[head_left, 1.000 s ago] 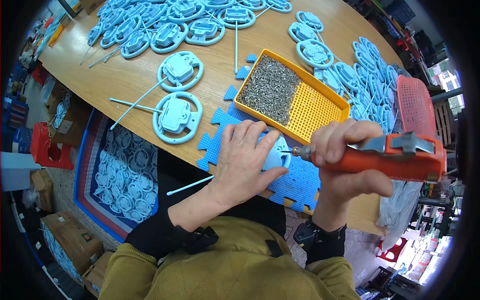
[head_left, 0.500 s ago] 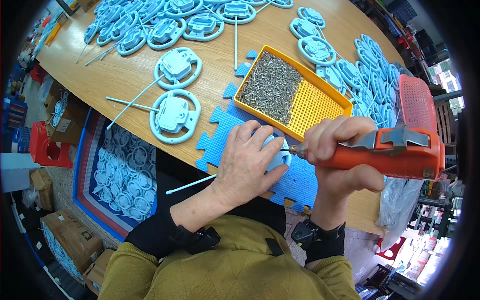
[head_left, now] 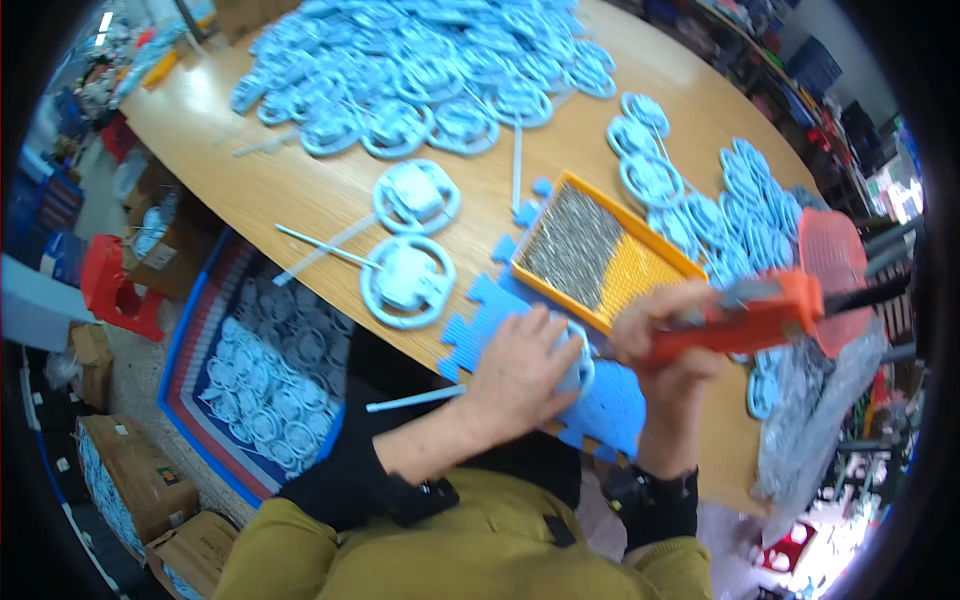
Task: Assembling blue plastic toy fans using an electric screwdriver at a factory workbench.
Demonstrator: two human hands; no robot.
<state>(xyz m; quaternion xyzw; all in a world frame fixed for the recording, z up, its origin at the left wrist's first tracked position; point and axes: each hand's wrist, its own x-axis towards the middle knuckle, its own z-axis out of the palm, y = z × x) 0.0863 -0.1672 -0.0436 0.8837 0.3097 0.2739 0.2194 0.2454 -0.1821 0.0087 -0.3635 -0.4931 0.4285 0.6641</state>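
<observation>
My left hand (head_left: 515,375) presses a light-blue plastic ring-shaped part (head_left: 583,372) onto a blue foam mat (head_left: 615,408), fingers curled over it. Most of that part is hidden under the hand; a pale-blue rod (head_left: 415,397) sticks out to the left below my wrist. In my right hand (head_left: 668,330) is a red electric screwdriver (head_left: 750,312), lying sideways with its tip pointing left at the part. Motion blurs the tool, so whether the tip touches a screw cannot be made out. Just beyond both hands sits a yellow tray (head_left: 690,262) of small metal screws (head_left: 572,245).
Two similar ring parts with rods (head_left: 408,282) lie left of the mat. A large heap of them (head_left: 420,60) covers the far table, with more (head_left: 745,200) at right. A pink basket (head_left: 832,250) and clear plastic bags (head_left: 815,410) flank the right edge; a blue-rimmed bin (head_left: 175,385) stands lower left.
The whole view has shifted, so the table's contents sit lower and more of the far heap shows. Both hands keep their holds; the screwdriver looks blurred and turned slightly.
</observation>
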